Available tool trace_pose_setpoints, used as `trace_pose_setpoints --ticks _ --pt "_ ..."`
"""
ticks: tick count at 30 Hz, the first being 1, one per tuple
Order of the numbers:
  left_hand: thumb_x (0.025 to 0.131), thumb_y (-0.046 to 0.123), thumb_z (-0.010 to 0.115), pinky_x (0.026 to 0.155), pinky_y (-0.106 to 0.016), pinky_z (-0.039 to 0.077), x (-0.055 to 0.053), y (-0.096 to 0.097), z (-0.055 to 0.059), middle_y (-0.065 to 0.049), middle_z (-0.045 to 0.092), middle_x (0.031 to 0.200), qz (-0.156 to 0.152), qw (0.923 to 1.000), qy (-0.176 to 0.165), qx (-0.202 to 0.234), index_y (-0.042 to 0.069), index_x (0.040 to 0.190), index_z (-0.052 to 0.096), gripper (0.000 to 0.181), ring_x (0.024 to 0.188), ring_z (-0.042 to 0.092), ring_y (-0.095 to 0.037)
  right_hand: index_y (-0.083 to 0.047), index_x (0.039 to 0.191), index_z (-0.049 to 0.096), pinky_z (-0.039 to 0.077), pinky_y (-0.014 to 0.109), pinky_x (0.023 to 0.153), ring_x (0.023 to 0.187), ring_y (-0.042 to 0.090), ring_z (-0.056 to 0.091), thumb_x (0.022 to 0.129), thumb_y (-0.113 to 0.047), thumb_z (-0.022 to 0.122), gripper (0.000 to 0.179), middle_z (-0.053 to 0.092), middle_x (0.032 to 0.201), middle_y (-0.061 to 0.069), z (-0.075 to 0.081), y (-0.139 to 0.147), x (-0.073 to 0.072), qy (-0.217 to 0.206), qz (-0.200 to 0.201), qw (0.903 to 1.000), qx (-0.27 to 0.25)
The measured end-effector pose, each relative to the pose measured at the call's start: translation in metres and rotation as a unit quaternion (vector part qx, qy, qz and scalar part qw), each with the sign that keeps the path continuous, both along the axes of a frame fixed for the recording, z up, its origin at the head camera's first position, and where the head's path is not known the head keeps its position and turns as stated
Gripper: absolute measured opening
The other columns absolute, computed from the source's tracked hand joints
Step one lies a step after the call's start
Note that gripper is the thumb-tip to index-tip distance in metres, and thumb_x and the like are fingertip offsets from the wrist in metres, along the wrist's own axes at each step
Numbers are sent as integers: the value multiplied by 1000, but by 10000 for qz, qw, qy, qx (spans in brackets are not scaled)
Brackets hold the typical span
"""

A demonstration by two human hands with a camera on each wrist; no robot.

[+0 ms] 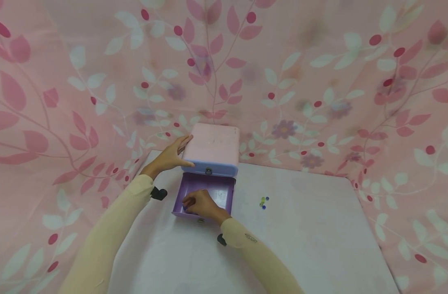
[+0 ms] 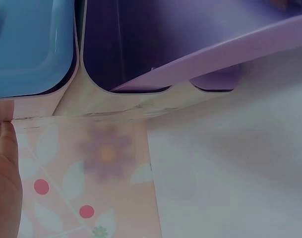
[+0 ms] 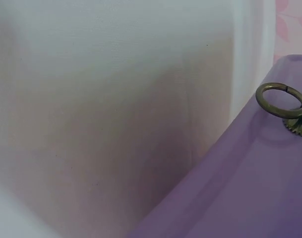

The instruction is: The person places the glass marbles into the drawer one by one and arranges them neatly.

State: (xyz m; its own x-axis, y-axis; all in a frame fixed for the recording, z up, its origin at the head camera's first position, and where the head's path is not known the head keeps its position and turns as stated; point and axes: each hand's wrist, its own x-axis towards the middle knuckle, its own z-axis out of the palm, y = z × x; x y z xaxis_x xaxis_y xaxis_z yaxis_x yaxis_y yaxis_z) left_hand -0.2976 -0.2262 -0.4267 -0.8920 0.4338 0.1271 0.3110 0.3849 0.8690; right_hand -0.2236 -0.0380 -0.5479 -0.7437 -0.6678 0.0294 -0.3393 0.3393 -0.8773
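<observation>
Left of centre, the left hand (image 1: 169, 157), thumb and fingers apart, touches a pink cabinet (image 1: 212, 143), likely steadying it. Lower centre, the right hand (image 1: 204, 205) dips curled fingers into the purple drawer (image 1: 220, 197), grip unclear; beads (image 1: 262, 200) lie right of centre.

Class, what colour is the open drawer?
The open drawer is purple, seen best in the head view.

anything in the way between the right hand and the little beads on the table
Yes: the right hand is in the open purple drawer, whose right side wall stands between it and the beads. Beyond it, nothing visible blocks the white tabletop.
</observation>
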Motion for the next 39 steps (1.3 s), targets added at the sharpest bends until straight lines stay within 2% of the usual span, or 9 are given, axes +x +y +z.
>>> trace_pose_setpoints --ticks 10,17,21,25,30,39 --pt "73 15 88 118 -44 20 1 0 1 -9 18 161 -2 10000 -19 -30 5 156 10 114 147 16 -27 2 103 74 55 15 71 83 12 71 80 8 75 24 74 90 8 -8 -5 -3 152 228 9996 49" --pt "72 15 88 118 -45 21 1 1 -2 -12 18 161 -29 9999 11 -97 2 155 10 115 146 18 -30 -1 102 75 53 12 70 77 -1 66 79 3 78 24 75 89 3 -15 -11 -4 291 383 9983 316" --pt "72 17 89 117 -43 22 0 0 0 -9 18 161 6 9998 42 -175 4 156 10 115 146 19 -28 -1 102 75 52 11 70 78 0 67 80 2 78 23 74 89 4 -13 -14 -5 521 443 9972 312" --pt "72 16 89 117 -44 22 0 0 1 -11 18 161 -2 9998 62 -169 2 155 11 115 146 19 -29 0 103 75 53 11 70 78 -1 67 80 3 78 23 74 90 7 -13 -14 -6 527 454 9974 202" --pt "72 13 89 118 -44 22 1 2 2 -12 19 160 9 9999 43 -109 1 155 11 114 146 18 -29 -1 101 75 53 11 70 76 -3 66 79 -1 80 22 75 89 6 -15 -13 -6 581 359 9977 50" --pt "71 14 89 117 -45 22 1 2 3 -12 18 160 25 9999 48 -109 2 155 12 114 146 19 -30 -3 103 75 53 12 70 77 -3 65 81 -2 79 23 75 89 1 -5 -6 -4 789 -146 9966 -194"
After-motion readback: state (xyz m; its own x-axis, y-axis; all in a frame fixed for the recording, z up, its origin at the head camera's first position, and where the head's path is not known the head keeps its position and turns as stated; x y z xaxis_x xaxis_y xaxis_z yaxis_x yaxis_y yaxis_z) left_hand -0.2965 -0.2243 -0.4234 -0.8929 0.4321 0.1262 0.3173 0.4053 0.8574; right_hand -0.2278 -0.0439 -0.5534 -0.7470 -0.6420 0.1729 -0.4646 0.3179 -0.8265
